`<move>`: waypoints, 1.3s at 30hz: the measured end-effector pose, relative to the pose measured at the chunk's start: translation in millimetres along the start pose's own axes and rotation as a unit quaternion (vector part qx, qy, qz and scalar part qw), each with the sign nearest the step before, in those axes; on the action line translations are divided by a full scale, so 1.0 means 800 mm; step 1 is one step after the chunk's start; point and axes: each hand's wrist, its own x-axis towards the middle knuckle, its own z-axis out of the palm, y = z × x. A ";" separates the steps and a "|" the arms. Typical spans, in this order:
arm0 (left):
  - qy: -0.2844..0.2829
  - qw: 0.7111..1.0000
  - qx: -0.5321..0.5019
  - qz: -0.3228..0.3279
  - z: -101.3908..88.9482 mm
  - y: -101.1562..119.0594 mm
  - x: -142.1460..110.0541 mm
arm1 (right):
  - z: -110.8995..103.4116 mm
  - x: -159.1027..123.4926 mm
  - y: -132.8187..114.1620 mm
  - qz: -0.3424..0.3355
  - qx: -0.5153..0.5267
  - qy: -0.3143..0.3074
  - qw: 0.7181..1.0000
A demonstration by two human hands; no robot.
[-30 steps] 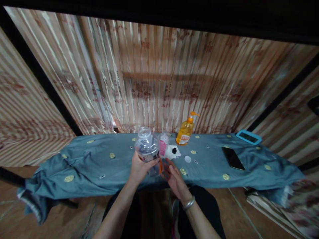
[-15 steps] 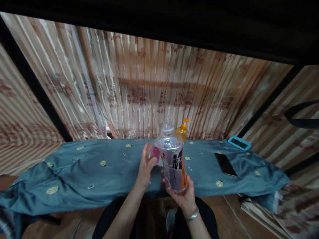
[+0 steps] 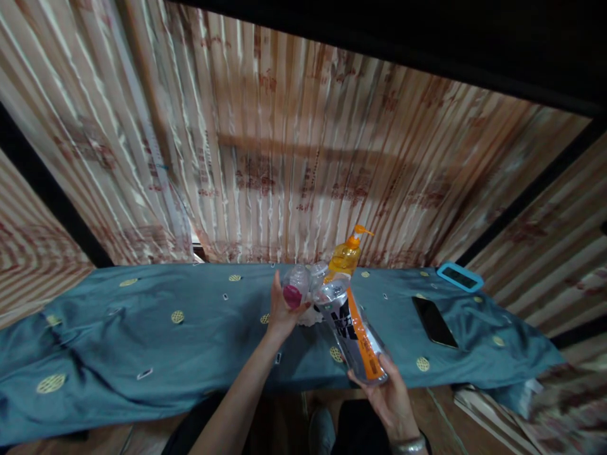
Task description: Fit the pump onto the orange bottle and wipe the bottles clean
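My left hand (image 3: 283, 316) is closed around a small clear plastic bottle (image 3: 298, 278) with a pink label. My right hand (image 3: 386, 395) grips the base of a larger clear plastic bottle (image 3: 353, 332) with a grey, black and orange label. This larger bottle tilts, its neck pointing up and left beside the small bottle; whether the two touch I cannot tell. Behind them, an orange pump bottle (image 3: 345, 256) with yellow contents stands on the cloth, its lower part hidden. Something whitish (image 3: 310, 316) lies below the bottles, too covered to make out.
A teal cloth (image 3: 199, 354) with yellow motifs covers the bench. On the right lie a black phone (image 3: 435, 322) and a blue-framed device (image 3: 459, 277). A striped curtain (image 3: 284, 158) hangs along the back, with dark frame bars (image 3: 52, 189) at the sides.
My right hand has moved right and down, and the larger bottle has gone from nearly upright to leaning left. The small bottle now shows more clearly in my left hand. The view has shifted slightly.
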 end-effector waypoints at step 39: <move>-0.060 0.997 0.057 0.005 0.007 0.012 0.008 | -0.020 -0.024 0.001 -0.010 -0.049 0.076 0.996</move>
